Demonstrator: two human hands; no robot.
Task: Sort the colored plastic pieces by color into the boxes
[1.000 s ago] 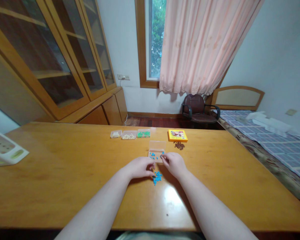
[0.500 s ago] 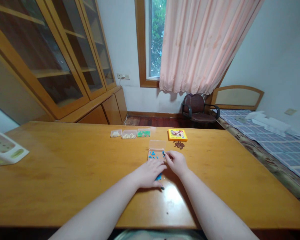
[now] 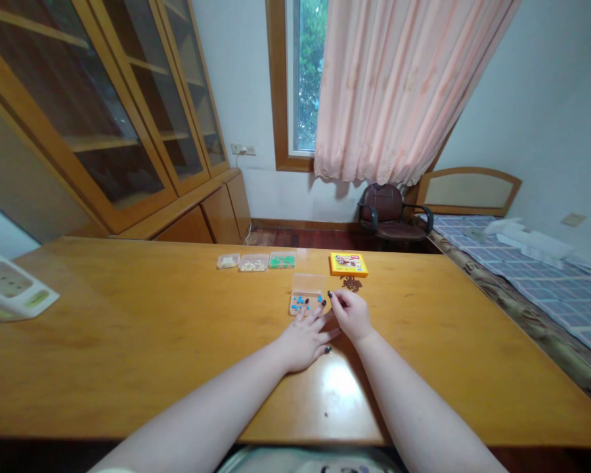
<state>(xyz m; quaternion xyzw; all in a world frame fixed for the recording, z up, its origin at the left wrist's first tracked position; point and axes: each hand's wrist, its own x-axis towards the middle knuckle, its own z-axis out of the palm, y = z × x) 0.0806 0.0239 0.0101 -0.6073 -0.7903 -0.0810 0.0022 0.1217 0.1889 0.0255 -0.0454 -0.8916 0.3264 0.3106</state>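
A small clear plastic box (image 3: 291, 313) with its lid (image 3: 309, 283) raised stands in front of me, and several blue pieces (image 3: 300, 300) lie in it. My left hand (image 3: 305, 338) is spread over the table at the box's near edge, fingers apart, its fingertips overlapping the front of the box. Just right of the box, my right hand (image 3: 353, 316) has its fingers curled in a pinch, close to my left fingertips. Anything in that pinch is too small or hidden to make out. My left hand covers the tabletop below it.
Behind stand clear boxes with green pieces (image 3: 282, 261), cream pieces (image 3: 254, 265) and pale pieces (image 3: 228, 262). A yellow box (image 3: 349, 265) lies at the back right, with a pile of brown pieces (image 3: 352, 284) before it. A white plastic object (image 3: 17, 292) stands far left.
My left hand has shifted right and its fingers have spread wider. The blue pieces earlier visible beneath it no longer show. My right hand has drawn slightly back from the box's right side.
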